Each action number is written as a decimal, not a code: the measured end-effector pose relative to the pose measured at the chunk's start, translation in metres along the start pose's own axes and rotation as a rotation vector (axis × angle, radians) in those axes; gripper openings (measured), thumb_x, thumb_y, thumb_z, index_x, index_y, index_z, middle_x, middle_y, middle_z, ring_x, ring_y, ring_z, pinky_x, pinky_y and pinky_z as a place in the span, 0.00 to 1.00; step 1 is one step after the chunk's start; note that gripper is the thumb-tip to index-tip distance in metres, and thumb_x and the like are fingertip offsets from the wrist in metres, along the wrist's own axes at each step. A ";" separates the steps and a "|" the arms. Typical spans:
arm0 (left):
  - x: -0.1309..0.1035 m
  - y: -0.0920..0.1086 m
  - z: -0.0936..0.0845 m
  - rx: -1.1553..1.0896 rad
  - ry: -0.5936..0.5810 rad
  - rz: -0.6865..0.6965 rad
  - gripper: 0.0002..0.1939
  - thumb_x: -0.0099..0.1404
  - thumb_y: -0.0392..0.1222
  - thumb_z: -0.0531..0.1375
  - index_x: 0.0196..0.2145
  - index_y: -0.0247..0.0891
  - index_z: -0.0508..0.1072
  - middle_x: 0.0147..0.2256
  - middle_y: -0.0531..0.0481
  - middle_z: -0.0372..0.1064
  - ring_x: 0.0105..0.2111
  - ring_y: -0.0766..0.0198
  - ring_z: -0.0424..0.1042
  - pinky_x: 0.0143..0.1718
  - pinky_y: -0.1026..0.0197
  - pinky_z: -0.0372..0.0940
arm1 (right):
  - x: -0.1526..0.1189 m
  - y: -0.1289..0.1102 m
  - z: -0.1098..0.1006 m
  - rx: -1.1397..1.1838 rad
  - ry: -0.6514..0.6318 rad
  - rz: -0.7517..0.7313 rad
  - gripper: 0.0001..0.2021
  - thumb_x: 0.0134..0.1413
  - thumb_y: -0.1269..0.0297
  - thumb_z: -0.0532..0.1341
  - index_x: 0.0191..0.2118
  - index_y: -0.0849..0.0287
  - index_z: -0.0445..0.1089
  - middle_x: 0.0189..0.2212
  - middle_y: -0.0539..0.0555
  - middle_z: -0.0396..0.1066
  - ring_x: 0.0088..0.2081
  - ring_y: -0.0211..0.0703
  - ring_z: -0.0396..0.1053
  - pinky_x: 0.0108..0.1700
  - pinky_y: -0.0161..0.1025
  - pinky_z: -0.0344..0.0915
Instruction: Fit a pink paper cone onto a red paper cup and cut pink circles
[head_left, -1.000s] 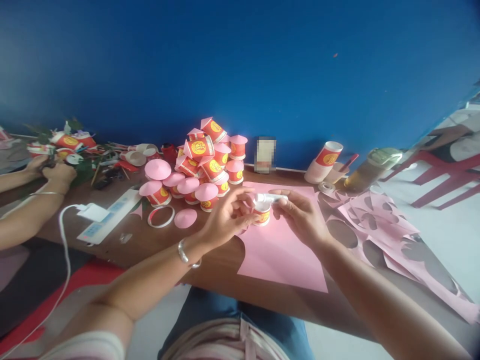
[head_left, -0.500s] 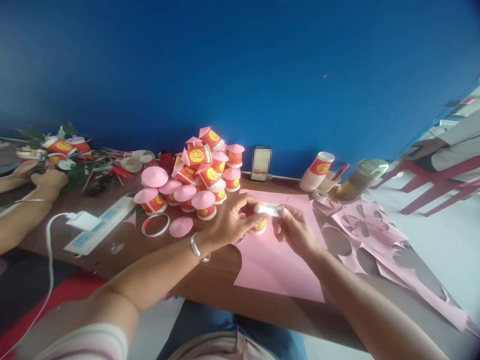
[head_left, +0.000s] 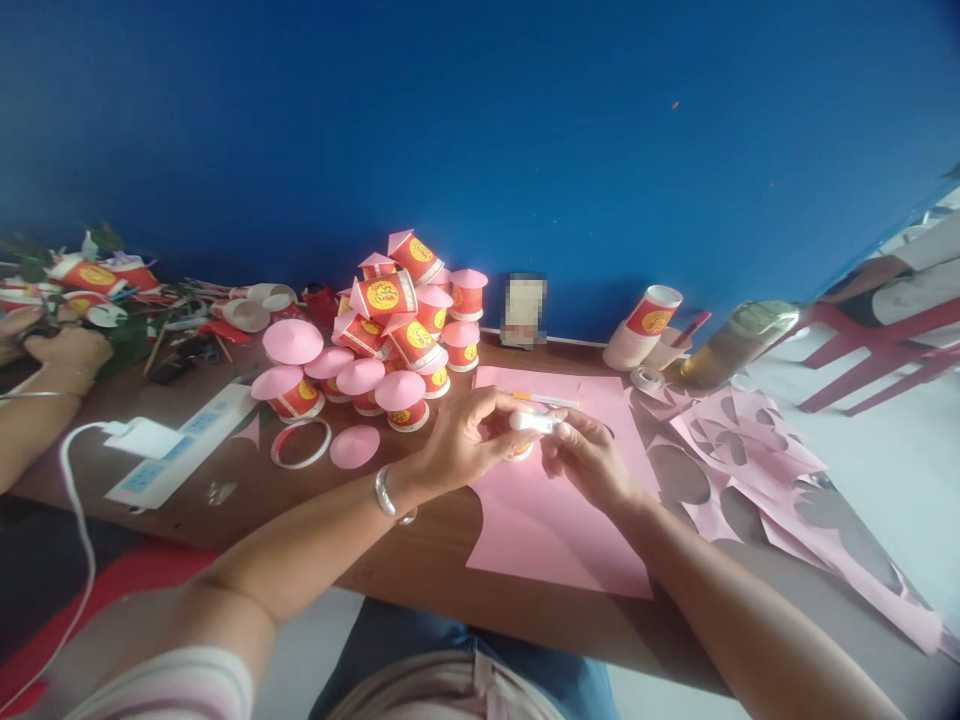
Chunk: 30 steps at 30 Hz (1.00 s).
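Between my hands is a small white tube point(head_left: 534, 422), perhaps glue, held over the pink paper sheet point(head_left: 555, 530). My left hand point(head_left: 474, 432) is closed on one end of it, thumb and fingers pinching. My right hand point(head_left: 591, 452) pinches the other end. Just below my fingers, a red-and-yellow paper cup point(head_left: 520, 453) stands on the sheet, mostly covered by my hands. A slim orange-and-white tool point(head_left: 551, 399) lies behind the tube. To the left, several red cups with pink paper cone tops point(head_left: 405, 340) are piled up.
Nearer left are a tape ring point(head_left: 300, 443), a pink paper disc point(head_left: 355, 447) and a power strip point(head_left: 184, 445). Pink offcuts point(head_left: 750, 440) spread on the right, below a bottle point(head_left: 739, 345) and stacked cups point(head_left: 646, 325). Another person's hands point(head_left: 67, 350) work at far left.
The view has shifted slightly, so the table items sit further left or right. The white tube has turned a little between my hands, and the orange-and-white tool behind it now shows.
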<state>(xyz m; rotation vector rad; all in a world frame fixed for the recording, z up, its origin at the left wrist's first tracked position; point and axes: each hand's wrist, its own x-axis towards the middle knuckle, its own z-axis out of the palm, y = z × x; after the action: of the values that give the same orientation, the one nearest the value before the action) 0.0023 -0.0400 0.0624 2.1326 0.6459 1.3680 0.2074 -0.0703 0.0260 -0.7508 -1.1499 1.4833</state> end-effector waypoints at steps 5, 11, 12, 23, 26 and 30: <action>-0.001 -0.001 -0.003 -0.008 -0.039 0.000 0.06 0.65 0.37 0.69 0.38 0.37 0.75 0.33 0.52 0.79 0.26 0.71 0.73 0.25 0.70 0.67 | 0.001 0.005 0.000 -0.011 -0.044 0.042 0.24 0.60 0.41 0.67 0.27 0.58 0.70 0.19 0.47 0.68 0.18 0.32 0.62 0.24 0.34 0.63; -0.004 -0.003 -0.003 -0.025 -0.030 0.028 0.07 0.65 0.38 0.69 0.38 0.38 0.75 0.34 0.50 0.79 0.30 0.68 0.77 0.29 0.68 0.69 | 0.002 0.008 0.000 0.018 -0.068 0.073 0.24 0.60 0.42 0.67 0.27 0.59 0.71 0.19 0.46 0.67 0.16 0.32 0.61 0.21 0.33 0.62; -0.004 -0.004 -0.003 -0.026 -0.031 0.036 0.07 0.66 0.38 0.69 0.38 0.38 0.75 0.34 0.50 0.79 0.31 0.68 0.77 0.30 0.68 0.70 | 0.002 0.008 0.000 0.025 -0.074 0.077 0.24 0.60 0.42 0.68 0.27 0.59 0.71 0.19 0.46 0.67 0.17 0.32 0.62 0.21 0.33 0.62; -0.007 -0.010 -0.006 0.045 -0.064 0.100 0.07 0.67 0.39 0.68 0.40 0.39 0.73 0.32 0.52 0.77 0.28 0.69 0.74 0.30 0.67 0.68 | 0.003 0.017 -0.004 0.062 -0.098 0.128 0.25 0.60 0.41 0.67 0.27 0.60 0.71 0.19 0.47 0.68 0.16 0.32 0.62 0.21 0.33 0.63; -0.008 -0.012 -0.005 0.046 -0.071 0.091 0.08 0.67 0.39 0.68 0.41 0.39 0.73 0.32 0.52 0.77 0.28 0.69 0.74 0.31 0.67 0.69 | 0.005 0.019 -0.002 0.101 -0.084 0.091 0.22 0.60 0.43 0.68 0.30 0.60 0.73 0.21 0.48 0.70 0.19 0.33 0.65 0.23 0.33 0.66; -0.010 -0.014 -0.002 0.063 -0.069 0.093 0.08 0.67 0.41 0.68 0.42 0.39 0.74 0.32 0.51 0.76 0.29 0.68 0.74 0.32 0.65 0.70 | 0.004 0.017 0.001 0.134 -0.065 0.048 0.20 0.53 0.46 0.73 0.37 0.59 0.77 0.24 0.47 0.70 0.21 0.34 0.66 0.25 0.34 0.68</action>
<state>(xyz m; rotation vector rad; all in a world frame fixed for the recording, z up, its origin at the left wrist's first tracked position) -0.0046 -0.0362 0.0471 2.2756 0.5758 1.3317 0.1994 -0.0658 0.0107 -0.6459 -1.0752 1.6187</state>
